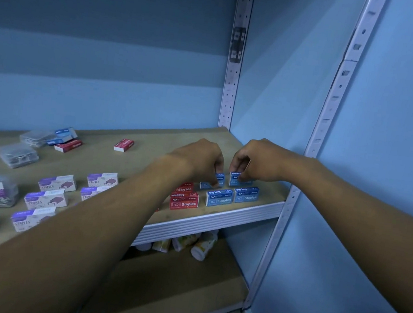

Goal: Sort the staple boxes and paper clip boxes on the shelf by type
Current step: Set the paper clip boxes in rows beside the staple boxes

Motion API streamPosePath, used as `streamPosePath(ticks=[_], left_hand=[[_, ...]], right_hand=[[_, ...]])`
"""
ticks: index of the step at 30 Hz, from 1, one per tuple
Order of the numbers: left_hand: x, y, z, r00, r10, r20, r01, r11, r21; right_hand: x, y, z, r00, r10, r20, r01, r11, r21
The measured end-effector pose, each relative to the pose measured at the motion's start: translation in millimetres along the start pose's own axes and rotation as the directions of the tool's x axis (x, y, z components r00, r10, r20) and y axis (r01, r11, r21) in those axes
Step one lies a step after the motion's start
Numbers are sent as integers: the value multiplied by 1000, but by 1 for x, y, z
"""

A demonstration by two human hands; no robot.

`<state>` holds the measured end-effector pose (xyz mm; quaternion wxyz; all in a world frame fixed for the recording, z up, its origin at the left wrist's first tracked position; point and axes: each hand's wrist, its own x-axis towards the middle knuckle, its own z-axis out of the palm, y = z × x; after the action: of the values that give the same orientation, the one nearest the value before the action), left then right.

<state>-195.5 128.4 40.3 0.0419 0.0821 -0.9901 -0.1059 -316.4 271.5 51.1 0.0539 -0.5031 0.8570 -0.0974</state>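
Note:
At the right end of the wooden shelf [125,164], my left hand [200,156] pinches a small blue staple box [219,179]. Beside it, my right hand [254,160] pinches another blue staple box [239,180]. Both boxes stand in a back row behind two more blue staple boxes [219,198] at the shelf's front edge. Red staple boxes [183,202] sit just left of the blue ones. Several purple-and-white staple boxes [46,198] lie further left, partly hidden by my left forearm. Clear paper clip boxes [17,155] sit at the far left.
A lone red box [123,145] lies mid-shelf toward the back. A mixed pile of blue and red boxes [67,138] sits at the back left. Metal uprights [339,76] frame the right side. Small bottles [188,243] lie on the lower shelf.

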Motion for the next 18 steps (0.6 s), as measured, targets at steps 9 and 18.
streamPosePath(ticks=[9, 18], left_hand=[[-3, 3, 5, 1000, 0, 28, 0, 1000, 15], [-17, -9, -11, 999, 0, -39, -2, 1000, -30]], right_hand=[[-5, 2, 8, 1000, 7, 13, -8, 999, 33], [-6, 6, -2, 999, -17, -35, 18, 999, 36]])
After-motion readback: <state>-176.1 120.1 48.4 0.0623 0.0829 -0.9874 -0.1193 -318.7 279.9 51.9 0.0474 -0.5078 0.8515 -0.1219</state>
